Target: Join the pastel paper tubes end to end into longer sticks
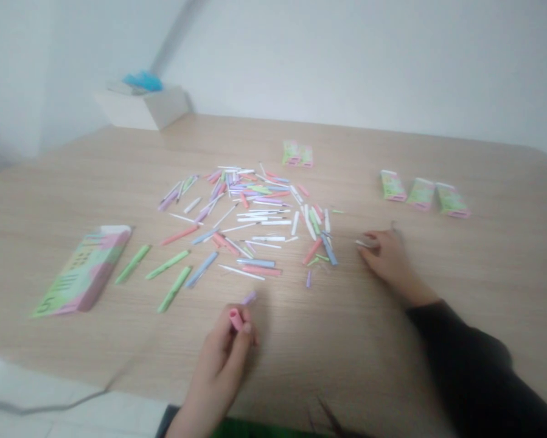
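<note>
My left hand (221, 353), low in the middle of the view, is closed around a pink pen barrel (235, 319) whose hollow end faces me. A purple piece (249, 298) pokes out beyond its fingers; whether the hand grips it too I cannot tell. To the right of the pile, my right hand (385, 258) rests low over the table, thumb and forefinger pinched on a small white piece (367, 243), too blurred to name. Loose pen parts spread between and beyond the hands: white refills (264, 215), green barrels (175, 289), blue barrels (202, 269) and red barrels (179, 235).
A large pastel box (84, 271) lies at the left. Small pastel boxes (451, 199) stand at the back right, and two more (291, 153) are at the back middle. A white container (140, 108) with something blue on top sits at the far left corner, near the wall.
</note>
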### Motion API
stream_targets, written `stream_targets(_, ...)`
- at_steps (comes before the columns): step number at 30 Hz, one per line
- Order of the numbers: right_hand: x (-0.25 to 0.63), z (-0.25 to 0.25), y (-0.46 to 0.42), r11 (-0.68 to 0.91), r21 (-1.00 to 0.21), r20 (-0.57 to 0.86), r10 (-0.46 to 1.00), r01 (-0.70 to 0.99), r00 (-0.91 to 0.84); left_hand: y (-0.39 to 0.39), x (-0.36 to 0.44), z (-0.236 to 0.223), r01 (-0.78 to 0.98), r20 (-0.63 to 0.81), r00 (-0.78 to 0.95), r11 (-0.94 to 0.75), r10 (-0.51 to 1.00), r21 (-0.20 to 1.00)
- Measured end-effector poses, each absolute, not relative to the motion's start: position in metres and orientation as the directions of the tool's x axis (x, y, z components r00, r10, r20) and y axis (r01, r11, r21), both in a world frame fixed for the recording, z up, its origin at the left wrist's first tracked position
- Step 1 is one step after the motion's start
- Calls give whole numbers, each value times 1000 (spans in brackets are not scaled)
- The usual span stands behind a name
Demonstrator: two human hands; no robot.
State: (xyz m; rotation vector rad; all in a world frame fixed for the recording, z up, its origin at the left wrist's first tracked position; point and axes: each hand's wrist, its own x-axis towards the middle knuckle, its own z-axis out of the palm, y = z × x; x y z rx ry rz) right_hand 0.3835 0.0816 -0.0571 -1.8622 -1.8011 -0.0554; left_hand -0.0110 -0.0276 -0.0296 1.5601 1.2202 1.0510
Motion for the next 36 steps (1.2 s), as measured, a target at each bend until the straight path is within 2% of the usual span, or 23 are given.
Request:
stream_targets(4,381,-54,77,15,-388,400,903,922,154,-24,-4,-15,218,22,98,-42,995,975)
stream_targets(7,365,-42,67,74,-422,408,905,904,117,-23,4,-11,222,37,109,-61,993,973)
stream_targets(12,313,-22,45,374,-451,421,890,811,-176,-26,9,-17,403,166,236,-252,958,880)
stream_targets(15,290,-19,40,482,-436,379,864,760,-331,-32,1,-19,391,244,264,-335,933,857)
stream_targets(23,283,-36,48,479,-392,333,870,786,-364,-26,3,-36,419,127,371,-288,920,861)
stream_targets(26,280,-32,46,483,-347,357,861,804,-362,-24,9,-30,380,146,341,-278,929,882)
stream_targets(28,273,-22,40,521,-412,382,844,748,-377,-24,11,-22,314,172,248,-247,953,917)
stream_targets(31,257,5,26,563,-612,377,825,555,-420,-22,15,-8,219,117,172,-154,978,963)
stream_targets(33,243,23,15,579,-682,369,800,447,-474,-19,17,-1,181,34,227,-77,973,980)
stream_targets(36,222,45,3,620,-702,358,733,351,-578,-17,19,3,104,-55,344,20,937,994)
